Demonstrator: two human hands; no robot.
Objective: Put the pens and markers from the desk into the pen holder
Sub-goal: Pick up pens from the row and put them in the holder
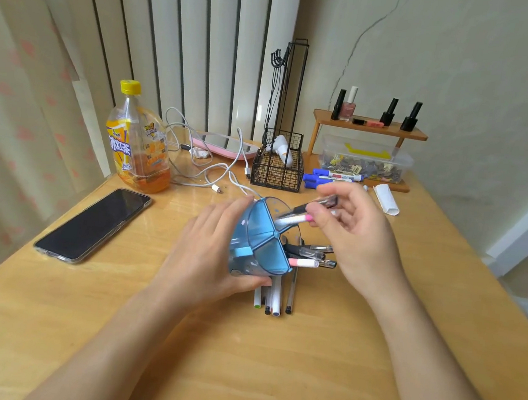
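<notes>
A clear blue pen holder (260, 241) with inner dividers is tipped on its side, its mouth facing right. My left hand (210, 252) grips its body. My right hand (349, 226) pinches a clear black-tipped pen (313, 204) and a white marker with a pink end (293, 219), their tips inside the holder's upper compartment. Several pens and a pink-capped marker (303, 262) stick out of the lower compartments. Several more pens and markers (275, 296) lie on the desk under the holder. Blue whiteboard markers (335, 176) lie at the back.
A phone (94, 225) lies at left, behind it an iced-tea bottle (136, 144) and white cables (214, 170). A black wire basket (278, 169), a wooden shelf with nail polish (371, 128), a clip box (365, 162) and a white paper roll (385, 199) stand behind.
</notes>
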